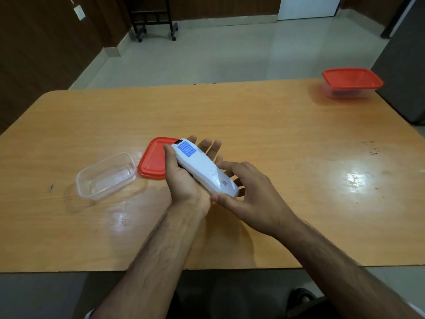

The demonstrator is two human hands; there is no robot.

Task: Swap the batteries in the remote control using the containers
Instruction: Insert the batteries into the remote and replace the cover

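- White plastic remote control [204, 168], turned back side up with a blue label near its far end, cradled above the middle of the orange-brown wooden table [264, 125], held clear of the surface.
- Left hand [184, 178] wrapped around the remote's left flank, thumb hooked over the far end, fingers fanned out beneath; gripping the remote, apparently to steady it with the back exposed.
- Right hand [243, 192] cupped at the remote's near end, thumb under the tip, fingers curled loosely along its right side and touching it; holding the remote rather than clamped tight, seemingly poised to work the battery cover. Cover looks closed still; no batteries visible.
- Clear rectangular plastic container [107, 176], lidless and apparently empty, resting left of the hands toward the table's left edge; likely kept within reach to receive the old batteries.
- Red rectangular plastic lid [153, 161] lying flat just beside that container, partly hidden behind the left hand.
- Second clear plastic container with a red lid on [351, 82], parked at the table's far right corner, well apart from the hands; contents hard to make out, possibly the fresh batteries.
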